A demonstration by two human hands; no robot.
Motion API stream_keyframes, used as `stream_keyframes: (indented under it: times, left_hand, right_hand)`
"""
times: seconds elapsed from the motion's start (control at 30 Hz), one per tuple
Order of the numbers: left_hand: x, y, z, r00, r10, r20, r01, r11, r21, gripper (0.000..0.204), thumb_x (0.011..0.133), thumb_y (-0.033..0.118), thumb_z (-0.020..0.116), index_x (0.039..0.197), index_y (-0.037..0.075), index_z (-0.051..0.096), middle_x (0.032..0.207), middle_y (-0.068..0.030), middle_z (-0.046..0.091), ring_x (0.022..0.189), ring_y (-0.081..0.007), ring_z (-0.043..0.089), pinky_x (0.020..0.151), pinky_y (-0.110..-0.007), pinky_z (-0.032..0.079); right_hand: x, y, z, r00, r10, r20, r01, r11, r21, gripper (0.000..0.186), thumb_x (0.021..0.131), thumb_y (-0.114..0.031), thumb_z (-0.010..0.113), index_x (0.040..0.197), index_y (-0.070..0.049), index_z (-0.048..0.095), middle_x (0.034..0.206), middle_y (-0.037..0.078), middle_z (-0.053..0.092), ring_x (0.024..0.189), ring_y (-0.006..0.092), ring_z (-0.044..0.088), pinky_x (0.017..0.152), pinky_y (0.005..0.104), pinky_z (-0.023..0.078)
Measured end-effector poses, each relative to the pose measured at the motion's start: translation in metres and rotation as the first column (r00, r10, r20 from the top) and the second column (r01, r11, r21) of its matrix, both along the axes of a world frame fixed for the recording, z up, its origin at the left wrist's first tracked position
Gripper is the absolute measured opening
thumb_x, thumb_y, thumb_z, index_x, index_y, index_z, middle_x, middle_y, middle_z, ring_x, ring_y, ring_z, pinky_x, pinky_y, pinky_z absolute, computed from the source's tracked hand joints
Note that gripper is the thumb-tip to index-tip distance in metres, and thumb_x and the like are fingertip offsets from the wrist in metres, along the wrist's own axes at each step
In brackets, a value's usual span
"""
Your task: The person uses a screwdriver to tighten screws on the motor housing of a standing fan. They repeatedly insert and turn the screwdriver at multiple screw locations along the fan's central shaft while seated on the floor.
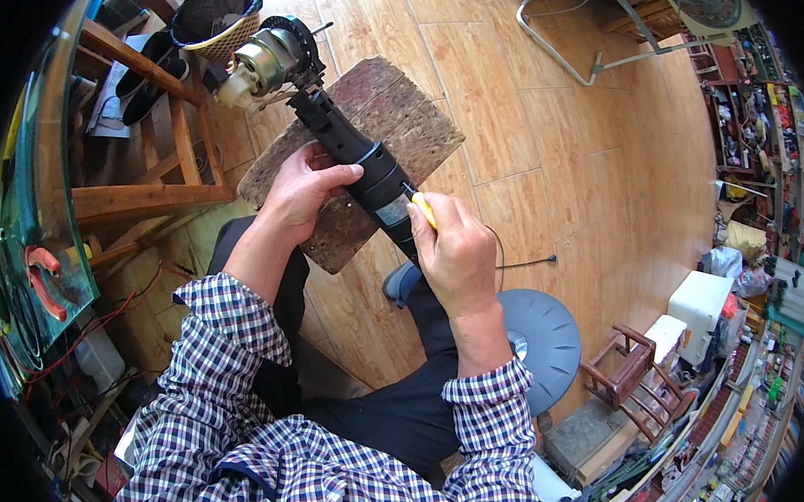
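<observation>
A black power tool (357, 156) with a metal geared head (271, 59) lies slantwise over a worn wooden board (401, 122) on my lap. My left hand (300, 190) grips the middle of the tool's black body. My right hand (453, 249) holds a yellow-handled screwdriver (423, 208), its tip pressed against the rear part of the tool's body. Both forearms wear a checked shirt.
A wooden frame table with a glass top (138, 193) stands at the left, a woven basket (219, 10) on it. A grey round stool (539, 338), a small wooden chair (634, 371) and a white box (698, 301) sit at the right. Cluttered shelves line the right edge. A metal tube frame (561, 58) lies on the floor ahead.
</observation>
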State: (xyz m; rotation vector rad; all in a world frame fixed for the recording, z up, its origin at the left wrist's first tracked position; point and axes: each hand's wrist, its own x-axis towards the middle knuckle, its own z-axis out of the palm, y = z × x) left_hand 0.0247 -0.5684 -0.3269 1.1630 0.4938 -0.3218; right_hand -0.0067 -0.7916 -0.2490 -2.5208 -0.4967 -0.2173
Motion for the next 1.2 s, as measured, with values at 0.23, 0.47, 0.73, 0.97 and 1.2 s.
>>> stream_keyframes:
  times: [0.23,0.47,0.73,0.97,1.2]
  left_hand:
    - [-0.002,0.000,0.008,1.000,0.002,0.001,-0.002,1.000,0.007,0.056,0.081,0.017,0.087,0.129,0.000,0.064,0.111,-0.0062,0.071,0.095,-0.0150,0.062,0.086,-0.031,0.048]
    - [-0.001,-0.001,0.001,1.000,0.007,0.016,-0.007,1.000,-0.004,0.057,0.081,0.017,0.087,0.130,0.000,0.063,0.112,-0.0065,0.071,0.094,-0.0150,0.062,0.084,-0.031,0.048]
    - [0.002,-0.003,-0.001,0.999,0.014,0.040,-0.015,0.999,0.047,0.056,0.084,0.020,0.085,0.131,-0.001,0.062,0.116,-0.0065,0.069,0.099,-0.0167,0.062,0.089,-0.032,0.047]
    - [0.007,0.000,-0.018,0.989,-0.016,0.149,0.026,0.997,-0.067,0.057,0.087,0.026,0.085,0.132,0.002,0.061,0.116,-0.0055,0.067,0.104,-0.0172,0.061,0.085,-0.032,0.047]
    - [0.003,-0.002,-0.011,0.991,-0.037,0.130,0.038,0.999,-0.008,0.057,0.093,0.031,0.083,0.136,0.002,0.059,0.122,-0.0068,0.068,0.109,-0.0186,0.063,0.087,-0.034,0.050]
  right_hand:
    - [0.001,0.008,0.004,0.999,0.020,0.029,-0.015,0.989,-0.147,0.019,0.100,-0.022,0.071,0.107,-0.006,0.064,0.094,0.016,0.067,0.085,0.0362,0.070,0.071,0.0463,0.056]
    - [-0.004,0.016,-0.005,0.986,-0.161,-0.032,0.164,0.978,0.127,0.019,0.100,-0.021,0.072,0.095,-0.005,0.064,0.086,0.019,0.069,0.078,0.0404,0.070,0.065,0.0489,0.055]
    - [-0.011,0.019,-0.019,0.928,-0.363,-0.087,0.364,0.831,0.420,0.022,0.099,-0.020,0.075,0.094,-0.001,0.064,0.077,0.021,0.070,0.070,0.0365,0.072,0.062,0.0438,0.054]
    - [-0.043,-0.028,-0.021,0.838,-0.505,-0.205,0.542,0.732,0.413,0.021,0.098,-0.020,0.076,0.098,0.000,0.070,0.079,0.017,0.073,0.071,0.0266,0.073,0.065,0.0368,0.056]
    - [-0.066,-0.031,-0.034,0.796,-0.576,-0.183,0.597,0.703,0.387,0.017,0.096,-0.015,0.074,0.099,0.001,0.071,0.083,0.020,0.074,0.075,0.0330,0.074,0.068,0.0401,0.057]
